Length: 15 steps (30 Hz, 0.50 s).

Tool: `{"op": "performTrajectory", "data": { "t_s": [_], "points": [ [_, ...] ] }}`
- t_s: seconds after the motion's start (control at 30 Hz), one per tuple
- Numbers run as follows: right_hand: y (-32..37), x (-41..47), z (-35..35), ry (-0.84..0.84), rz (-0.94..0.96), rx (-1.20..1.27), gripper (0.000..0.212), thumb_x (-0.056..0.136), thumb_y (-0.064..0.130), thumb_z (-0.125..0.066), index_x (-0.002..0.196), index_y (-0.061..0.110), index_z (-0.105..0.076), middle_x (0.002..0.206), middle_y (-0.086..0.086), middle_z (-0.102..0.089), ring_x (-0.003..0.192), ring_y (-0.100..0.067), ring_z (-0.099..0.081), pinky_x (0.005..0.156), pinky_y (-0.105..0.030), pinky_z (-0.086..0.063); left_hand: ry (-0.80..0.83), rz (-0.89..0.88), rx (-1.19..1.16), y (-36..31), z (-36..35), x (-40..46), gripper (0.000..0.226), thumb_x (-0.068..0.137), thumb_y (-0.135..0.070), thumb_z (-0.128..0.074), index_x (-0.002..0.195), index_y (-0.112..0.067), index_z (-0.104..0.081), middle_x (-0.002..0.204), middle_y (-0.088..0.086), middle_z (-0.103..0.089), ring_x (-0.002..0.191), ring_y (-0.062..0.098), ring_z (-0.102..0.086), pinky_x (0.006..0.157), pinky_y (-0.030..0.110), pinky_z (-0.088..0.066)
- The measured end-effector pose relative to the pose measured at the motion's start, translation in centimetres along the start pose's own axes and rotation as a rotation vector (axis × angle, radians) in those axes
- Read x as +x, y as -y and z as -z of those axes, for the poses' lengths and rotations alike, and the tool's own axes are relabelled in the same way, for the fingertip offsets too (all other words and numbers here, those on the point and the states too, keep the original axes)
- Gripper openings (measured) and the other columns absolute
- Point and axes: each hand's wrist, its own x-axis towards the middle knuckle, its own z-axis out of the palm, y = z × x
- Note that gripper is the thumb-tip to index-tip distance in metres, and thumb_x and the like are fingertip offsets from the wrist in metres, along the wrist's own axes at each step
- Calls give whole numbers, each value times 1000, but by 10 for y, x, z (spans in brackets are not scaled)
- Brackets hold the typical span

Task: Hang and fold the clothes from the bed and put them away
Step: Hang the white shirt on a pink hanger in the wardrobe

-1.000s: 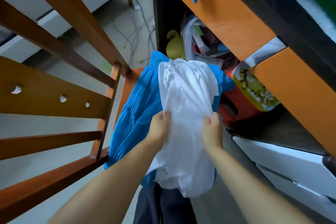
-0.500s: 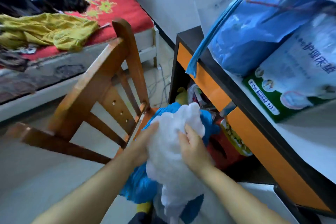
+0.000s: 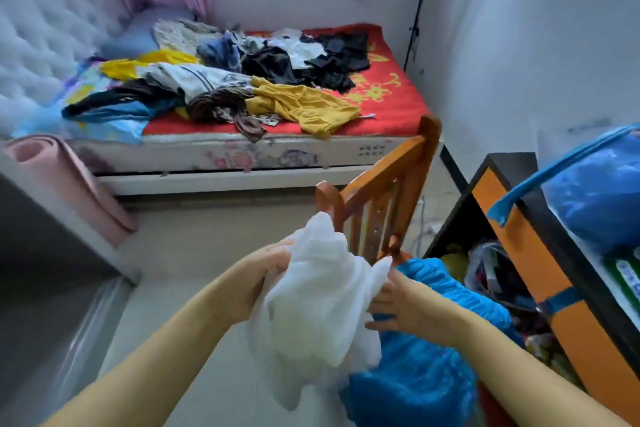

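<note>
The left hand (image 3: 266, 274) is bunching the white garment (image 3: 318, 302) in curled fingers while the right hand (image 3: 398, 305) is touching its far edge with straight fingers (thin, limp, likely light cloth, best taken at a seam).

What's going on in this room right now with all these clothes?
A person is sorting laundry. Their left hand grips a bunched white garment, while the right hand touches its other side with fingers mostly straight. A blue garment is draped over the wooden chair beside them. The bed behind is covered with a pile of unfolded clothes, so most of the job remains.
</note>
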Motion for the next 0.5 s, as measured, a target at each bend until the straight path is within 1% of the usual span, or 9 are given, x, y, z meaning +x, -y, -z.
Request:
{"op": "performTrajectory", "data": {
  "t_s": [0.03,0.07,0.13,0.17,0.23,0.27,0.37,0.43,0.5],
  "points": [
    [4,3,-11,26,-5,133,74,86,71,-42,132,16,-55,131,-6,-61,121,-21,-58,98,-41,-48,-20,-1,61,-4,5,-17,16,75,-15,-58,86,-16,-69,66,-7,-63,56,6,-59,53,17,-47],
    [11,13,-32,56,-8,139,72,94,64,-30,134,9,-53,132,-2,-61,123,-16,-56,102,-43,-44,-35,9,136,-8,11,-40,16,74,-18,-60,83,-18,-73,71,-6,-65,61,7,-62,57,18,-49],
    [26,35,-89,67,39,166,48,106,32,-23,133,3,-50,114,23,-65,109,12,-55,103,-32,-43,-51,99,308,-11,20,-81,20,70,-25,-62,84,-24,-77,86,-8,-71,78,7,-67,68,19,-51],
    [32,44,-119,91,76,223,31,105,24,-33,122,10,-55,98,23,-69,95,11,-61,92,-25,-49,-64,148,404,-9,26,-100,25,68,-29,-62,87,-29,-77,96,-11,-71,88,6,-67,75,19,-50],
    [46,58,-174,141,164,242,11,86,24,-67,86,13,-68,70,4,-66,69,-9,-64,66,-27,-53,-65,196,569,-3,42,-138,31,68,-32,-59,94,-36,-75,108,-21,-68,102,2,-63,86,19,-47],
    [53,58,-187,137,207,264,11,77,23,-70,73,13,-68,64,0,-62,60,-13,-62,57,-28,-53,-49,206,608,1,48,-147,30,72,-30,-59,98,-35,-73,107,-22,-67,103,1,-61,88,18,-46],
    [71,63,-248,155,384,171,18,82,19,-59,74,12,-74,69,-5,-66,61,-17,-65,55,-26,-54,-208,191,653,6,83,-212,24,82,-33,-62,105,-33,-66,103,-24,-68,101,-3,-61,91,17,-46],
    [77,64,-290,173,439,75,28,89,5,-53,74,13,-75,70,-6,-66,60,-17,-64,54,-26,-52,-409,139,644,1,108,-253,30,86,-48,-62,114,-35,-62,108,-19,-69,103,0,-63,98,25,-46],
    [77,66,-323,137,473,-31,32,94,-1,-48,79,11,-74,70,-7,-67,57,-17,-64,51,-26,-52,-613,-2,584,-12,122,-281,48,80,-63,-59,116,-32,-61,106,-12,-70,101,5,-65,100,34,-48]
  ]
}}
